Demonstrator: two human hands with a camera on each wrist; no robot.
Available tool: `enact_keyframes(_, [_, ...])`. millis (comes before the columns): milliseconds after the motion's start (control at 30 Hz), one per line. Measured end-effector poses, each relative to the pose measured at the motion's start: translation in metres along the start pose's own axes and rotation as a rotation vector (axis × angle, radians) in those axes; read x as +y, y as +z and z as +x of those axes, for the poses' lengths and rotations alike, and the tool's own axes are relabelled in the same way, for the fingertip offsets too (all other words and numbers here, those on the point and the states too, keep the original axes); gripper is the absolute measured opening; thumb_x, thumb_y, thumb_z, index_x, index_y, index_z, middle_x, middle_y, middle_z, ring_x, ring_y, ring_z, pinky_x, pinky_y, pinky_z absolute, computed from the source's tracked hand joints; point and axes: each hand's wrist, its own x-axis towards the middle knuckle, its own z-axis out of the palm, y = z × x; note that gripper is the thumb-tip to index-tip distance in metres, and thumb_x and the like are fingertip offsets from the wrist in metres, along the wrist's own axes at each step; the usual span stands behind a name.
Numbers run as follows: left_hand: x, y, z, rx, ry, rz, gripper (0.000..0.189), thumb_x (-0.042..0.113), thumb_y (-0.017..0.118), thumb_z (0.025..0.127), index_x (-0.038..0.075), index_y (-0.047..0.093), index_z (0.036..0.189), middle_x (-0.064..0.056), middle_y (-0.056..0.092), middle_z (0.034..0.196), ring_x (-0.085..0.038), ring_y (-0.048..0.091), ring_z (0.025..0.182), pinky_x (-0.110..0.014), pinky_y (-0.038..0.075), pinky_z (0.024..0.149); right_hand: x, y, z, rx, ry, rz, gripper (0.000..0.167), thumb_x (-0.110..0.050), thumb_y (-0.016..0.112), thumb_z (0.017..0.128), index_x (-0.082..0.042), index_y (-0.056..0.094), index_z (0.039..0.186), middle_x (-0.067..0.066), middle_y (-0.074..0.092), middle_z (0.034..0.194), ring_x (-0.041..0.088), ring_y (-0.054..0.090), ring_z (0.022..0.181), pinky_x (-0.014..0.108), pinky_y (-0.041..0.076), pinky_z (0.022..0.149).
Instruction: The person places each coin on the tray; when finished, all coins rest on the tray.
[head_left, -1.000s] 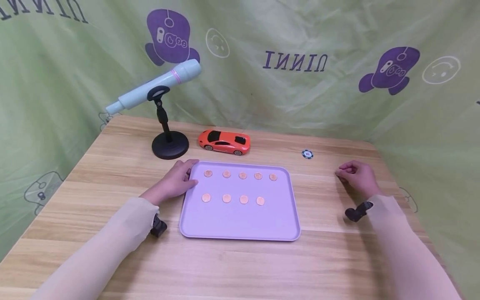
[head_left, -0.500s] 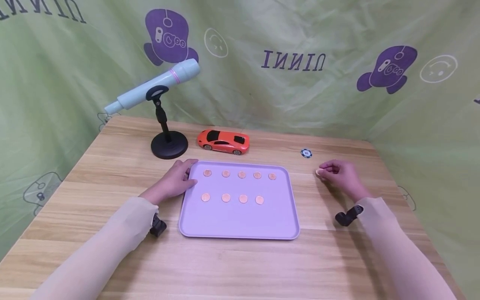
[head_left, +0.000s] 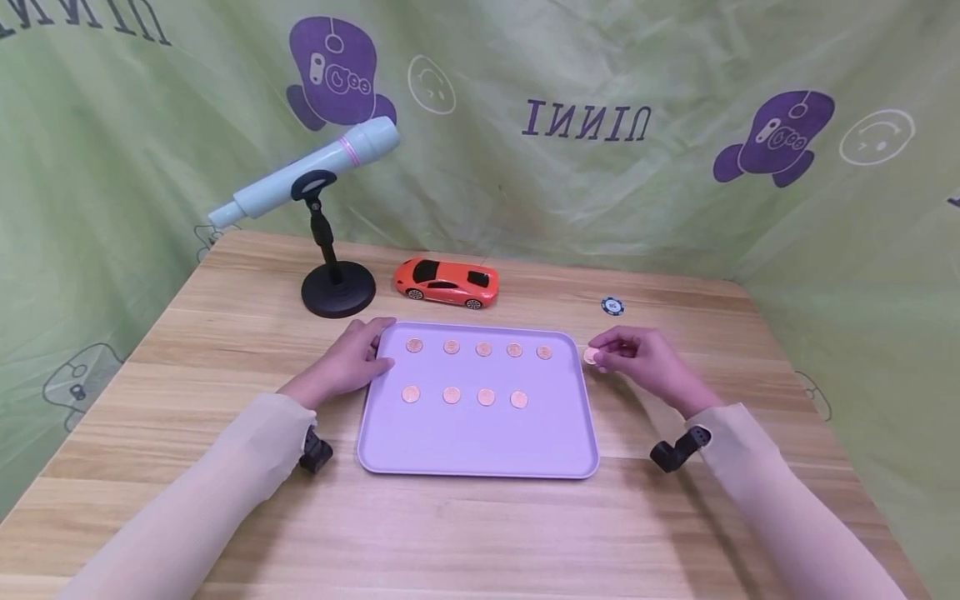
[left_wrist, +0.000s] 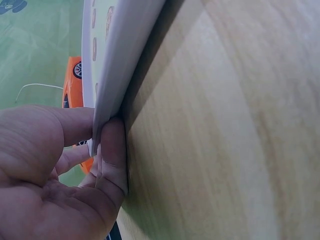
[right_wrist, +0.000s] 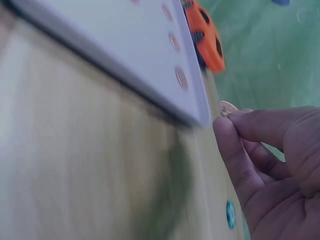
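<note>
Pinched between the right thumb and fingertips is a copper coin (right_wrist: pixel 227 108). That right hand (head_left: pixel 643 360) hovers just outside the right edge of the purple tray (head_left: pixel 480 450). On the tray, several copper coins (head_left: pixel 483 349) lie flat in two rows, the front row shorter. My left hand (head_left: pixel 348 354) grips the tray's far left corner; in the left wrist view the thumb and a finger (left_wrist: pixel 114 142) lie on opposite sides of the rim.
A black stand (head_left: pixel 339 290) holds a light blue microphone (head_left: pixel 307 173) at the back left. Behind the tray sits an orange toy car (head_left: pixel 447 283). A blue and white poker chip (head_left: pixel 612 306) lies beyond the right hand. Green printed cloth (head_left: pixel 570 192) surrounds the wooden table.
The right hand has moved left across the table, bringing the coin to the tray's right edge. The left hand stays at its corner, and the coins on the tray have not moved.
</note>
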Motion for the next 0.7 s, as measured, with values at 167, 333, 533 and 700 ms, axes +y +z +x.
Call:
enact_keyframes(167, [0.0, 0.0, 0.0, -0.001, 0.0, -0.002, 0.066, 0.008, 0.063, 0.101, 0.0, 0.034, 0.16, -0.028, 0.048, 0.126, -0.028, 0.055, 0.098, -0.035, 0.051, 0.084, -0.011, 0.018, -0.005, -0.081, -0.009, 0.052, 0.024, -0.006, 0.075, 0.095, 0.004, 0.072, 0.116, 0.019, 0.075, 0.101, 0.011, 0.071, 0.083, 0.027, 0.063, 0.078])
enact_keyframes(333, [0.0, 0.001, -0.001, 0.002, 0.004, -0.004, 0.066, 0.007, 0.063, 0.101, -0.001, 0.034, 0.159, -0.028, 0.048, 0.126, -0.028, 0.055, 0.099, -0.035, 0.051, 0.085, -0.02, 0.036, -0.007, -0.151, -0.036, 0.067, 0.018, -0.004, 0.076, 0.093, 0.005, 0.071, 0.108, 0.019, 0.074, 0.098, 0.014, 0.07, 0.081, 0.027, 0.062, 0.074])
enact_keyframes(533, [-0.001, 0.0, -0.001, 0.002, -0.002, -0.01, 0.066, 0.008, 0.063, 0.101, -0.001, 0.034, 0.16, -0.028, 0.048, 0.127, -0.029, 0.055, 0.1, -0.035, 0.051, 0.085, -0.027, 0.052, -0.009, -0.184, -0.052, 0.003, 0.011, -0.004, 0.076, 0.093, 0.003, 0.071, 0.099, 0.014, 0.074, 0.091, 0.017, 0.07, 0.078, 0.025, 0.06, 0.069])
enact_keyframes(700, [-0.001, 0.001, 0.0, 0.002, -0.002, -0.01, 0.066, 0.008, 0.063, 0.101, -0.001, 0.034, 0.16, -0.028, 0.048, 0.126, -0.029, 0.055, 0.1, -0.036, 0.051, 0.086, -0.03, 0.059, -0.013, -0.171, -0.041, -0.05, 0.011, -0.006, 0.077, 0.092, 0.002, 0.071, 0.095, 0.013, 0.072, 0.087, 0.015, 0.067, 0.074, 0.023, 0.058, 0.065])
